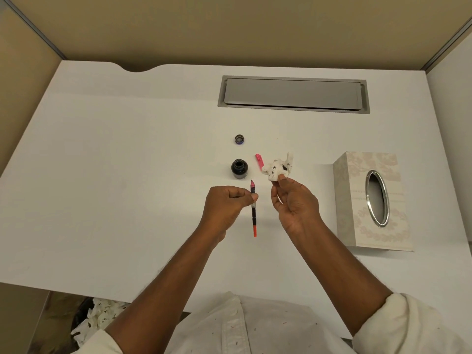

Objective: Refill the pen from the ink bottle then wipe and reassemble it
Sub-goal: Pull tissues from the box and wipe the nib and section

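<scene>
My left hand (227, 205) pinches the bare pen section with its ink converter (253, 213), nib pointing away from me and the orange end toward me. Just beyond the nib stands the open ink bottle (239, 169), dark with ink. Its cap (239, 139) lies farther back on the white desk (127, 162). My right hand (293, 200) holds up a crumpled, ink-stained tissue (278, 169) between thumb and fingertips, to the right of the pen. A pink pen piece (259, 160) lies on the desk, partly hidden behind the tissue.
A patterned tissue box (373, 203) with an oval silver opening stands at the right. A grey cable hatch (293, 94) is set into the desk at the back. Used tissues (99, 318) lie on the floor below the desk's front left edge.
</scene>
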Available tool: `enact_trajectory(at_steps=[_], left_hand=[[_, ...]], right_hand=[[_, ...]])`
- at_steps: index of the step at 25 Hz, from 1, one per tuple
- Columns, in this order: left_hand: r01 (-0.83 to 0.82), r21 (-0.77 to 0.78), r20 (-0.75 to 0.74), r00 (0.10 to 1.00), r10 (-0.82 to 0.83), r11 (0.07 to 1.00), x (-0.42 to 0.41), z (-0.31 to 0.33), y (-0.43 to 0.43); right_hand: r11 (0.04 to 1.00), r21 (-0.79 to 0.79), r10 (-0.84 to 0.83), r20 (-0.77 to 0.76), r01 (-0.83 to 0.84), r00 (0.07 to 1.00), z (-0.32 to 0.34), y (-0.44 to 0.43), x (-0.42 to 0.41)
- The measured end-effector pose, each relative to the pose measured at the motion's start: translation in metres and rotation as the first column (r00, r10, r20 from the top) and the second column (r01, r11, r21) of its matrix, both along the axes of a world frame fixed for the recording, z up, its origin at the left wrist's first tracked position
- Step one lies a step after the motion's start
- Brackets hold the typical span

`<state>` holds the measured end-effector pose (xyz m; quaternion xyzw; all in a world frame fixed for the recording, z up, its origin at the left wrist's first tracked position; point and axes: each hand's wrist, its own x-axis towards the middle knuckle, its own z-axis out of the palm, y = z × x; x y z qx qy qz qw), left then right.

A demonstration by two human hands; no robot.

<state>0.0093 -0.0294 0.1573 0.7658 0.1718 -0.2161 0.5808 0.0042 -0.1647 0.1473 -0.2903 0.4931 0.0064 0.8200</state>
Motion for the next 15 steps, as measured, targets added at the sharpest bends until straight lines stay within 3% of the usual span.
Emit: enact_trajectory(at_steps=[7,12,15], left_hand=[[-0.035,-0.349,-0.055,0.998,0.017,0.937,-0.006,-0.006,-0.005],[-0.035,-0.395,-0.002,0.999,0.037,0.918,-0.009,-0.009,-0.006],[-0.014,-0.338,0.088,0.995,0.046,0.941,-0.010,-0.009,-0.007]], right_hand=[[0.990,-0.070,0.119,-0.072,-0.124,0.990,-0.001,0.017,-0.003],[0.963,-0.169,0.195,-0.101,-0.210,0.976,0.000,0.028,-0.004],[0.967,-0.138,0.206,-0.081,-0.216,0.975,0.004,0.029,-0.002]])
